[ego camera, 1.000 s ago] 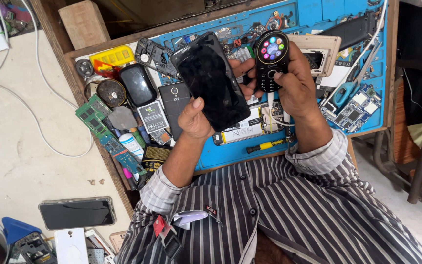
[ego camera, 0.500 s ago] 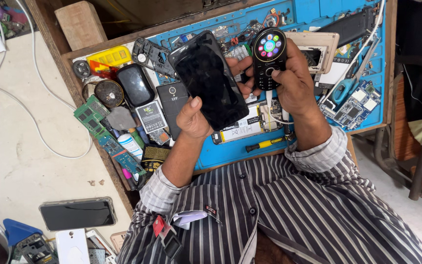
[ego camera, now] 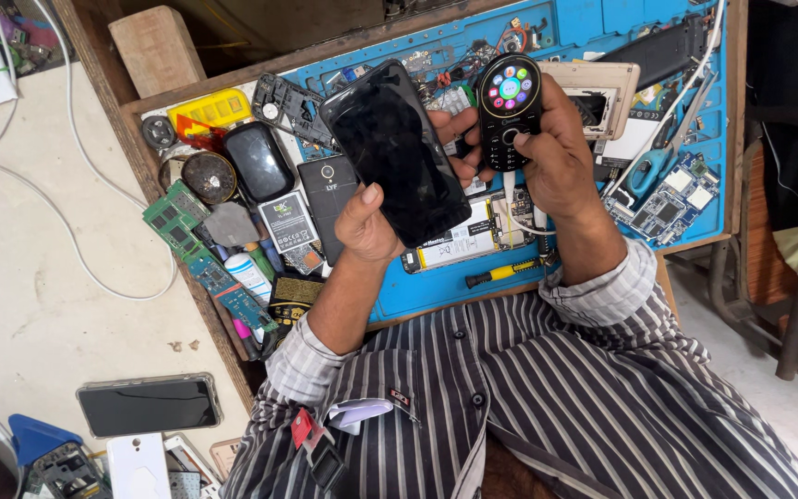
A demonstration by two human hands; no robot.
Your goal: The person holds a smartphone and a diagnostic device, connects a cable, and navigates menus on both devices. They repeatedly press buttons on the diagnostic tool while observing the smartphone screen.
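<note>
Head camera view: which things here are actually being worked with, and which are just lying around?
In hand:
- black smartphone, dark screen, held by the left hand
- small keypad phone, round lit screen, held by the right hand

Lying about:
- yellow screwdriver on the blue mat
- green circuit boards
- cased phone on the white surface
- wooden block

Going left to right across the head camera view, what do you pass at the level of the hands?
Green circuit boards → left hand → dark smartphone → small keypad phone with round lit screen → right hand → blue-handled tool.
</note>
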